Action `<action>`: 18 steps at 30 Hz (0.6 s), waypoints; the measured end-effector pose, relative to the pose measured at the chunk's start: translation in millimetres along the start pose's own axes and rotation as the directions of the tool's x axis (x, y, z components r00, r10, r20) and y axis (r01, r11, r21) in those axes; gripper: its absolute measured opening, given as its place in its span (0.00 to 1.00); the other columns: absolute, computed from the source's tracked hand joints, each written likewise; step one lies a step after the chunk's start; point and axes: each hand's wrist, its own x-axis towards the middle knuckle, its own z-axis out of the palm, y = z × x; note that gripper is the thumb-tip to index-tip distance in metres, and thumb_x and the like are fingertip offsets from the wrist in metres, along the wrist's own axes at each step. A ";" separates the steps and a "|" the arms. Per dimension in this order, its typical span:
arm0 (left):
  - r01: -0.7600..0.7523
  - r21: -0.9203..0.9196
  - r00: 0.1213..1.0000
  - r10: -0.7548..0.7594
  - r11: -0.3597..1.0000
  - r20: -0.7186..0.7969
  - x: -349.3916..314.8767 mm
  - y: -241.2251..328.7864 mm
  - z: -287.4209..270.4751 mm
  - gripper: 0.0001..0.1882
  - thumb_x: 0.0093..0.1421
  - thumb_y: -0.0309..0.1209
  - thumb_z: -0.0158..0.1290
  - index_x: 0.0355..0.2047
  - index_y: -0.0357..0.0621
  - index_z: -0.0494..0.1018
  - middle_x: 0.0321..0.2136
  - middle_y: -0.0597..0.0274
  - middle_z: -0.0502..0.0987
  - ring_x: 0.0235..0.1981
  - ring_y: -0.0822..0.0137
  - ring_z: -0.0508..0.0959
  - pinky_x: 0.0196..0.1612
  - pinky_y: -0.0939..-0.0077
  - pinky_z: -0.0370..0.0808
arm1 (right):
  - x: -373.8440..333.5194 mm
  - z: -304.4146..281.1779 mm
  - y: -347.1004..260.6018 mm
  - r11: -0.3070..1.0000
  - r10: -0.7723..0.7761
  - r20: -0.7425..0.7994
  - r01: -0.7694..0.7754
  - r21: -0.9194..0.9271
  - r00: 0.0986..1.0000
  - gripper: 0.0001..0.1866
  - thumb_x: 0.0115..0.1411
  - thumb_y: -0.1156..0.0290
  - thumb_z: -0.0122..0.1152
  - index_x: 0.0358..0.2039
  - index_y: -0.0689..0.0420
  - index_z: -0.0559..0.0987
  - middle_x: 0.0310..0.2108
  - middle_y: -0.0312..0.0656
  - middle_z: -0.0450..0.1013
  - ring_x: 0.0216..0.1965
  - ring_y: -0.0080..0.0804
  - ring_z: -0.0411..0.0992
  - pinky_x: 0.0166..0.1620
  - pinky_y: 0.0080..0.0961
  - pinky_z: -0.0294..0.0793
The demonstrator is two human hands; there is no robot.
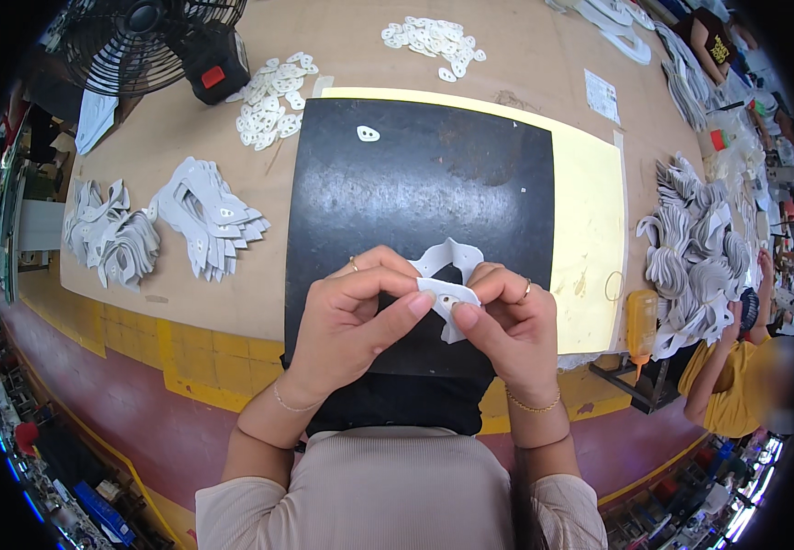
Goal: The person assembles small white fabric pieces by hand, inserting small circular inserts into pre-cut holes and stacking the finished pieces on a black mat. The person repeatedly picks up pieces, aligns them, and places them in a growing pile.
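Above the near edge of a black mat, a pale grey-white shaped piece, like a shoe-upper cutting, is held up between my hands. My left hand pinches its left side, thumb in front and fingers behind. The right side is gripped likewise by my right hand. A small off-white tab with dark holes lies against the front of the cutting, between my thumbs. One loose white two-holed tab rests on the mat's far left part.
Many loose tabs lie in piles beyond the mat. Stacked grey cuttings are at left, bundled ones at right. A yellow bottle stands by the right edge. A black fan is far left. A person in yellow is at right.
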 end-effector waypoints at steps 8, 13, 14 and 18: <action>-0.096 -0.024 0.995 0.096 0.995 -0.022 2.6 -13.7 2.8 0.05 0.61 0.23 0.56 0.36 0.35 0.78 0.38 0.62 0.75 0.37 0.76 0.70 0.41 0.82 0.66 | 1.2 2.4 6.1 0.998 -0.045 -0.039 0.043 -0.052 0.998 0.04 0.56 0.75 0.66 0.27 0.59 0.79 0.23 0.30 0.72 0.27 0.17 0.61 0.37 0.18 0.61; -0.002 -0.232 0.999 -0.008 0.973 -0.040 0.7 -12.3 9.6 0.09 0.63 0.24 0.54 0.42 0.35 0.78 0.41 0.60 0.75 0.44 0.73 0.72 0.47 0.80 0.68 | 3.6 13.0 0.0 0.998 -0.020 -0.078 0.024 0.059 0.997 0.04 0.57 0.75 0.66 0.27 0.58 0.79 0.21 0.30 0.72 0.27 0.18 0.62 0.37 0.19 0.60; -0.008 -0.238 1.000 0.006 0.971 -0.012 -1.4 -16.8 5.6 0.09 0.63 0.24 0.53 0.42 0.36 0.78 0.41 0.60 0.75 0.44 0.73 0.72 0.48 0.80 0.68 | 3.9 12.8 0.9 0.999 -0.036 -0.080 0.039 0.036 0.996 0.04 0.57 0.75 0.66 0.27 0.59 0.79 0.21 0.30 0.72 0.27 0.18 0.62 0.37 0.19 0.60; -0.042 -0.232 0.999 0.046 0.972 0.012 -5.9 -17.7 5.7 0.09 0.63 0.24 0.53 0.43 0.36 0.79 0.42 0.60 0.74 0.44 0.72 0.72 0.48 0.78 0.69 | 4.2 11.8 6.1 0.995 -0.093 -0.073 0.091 -0.027 0.993 0.04 0.57 0.75 0.66 0.27 0.58 0.79 0.22 0.31 0.73 0.26 0.18 0.62 0.39 0.20 0.60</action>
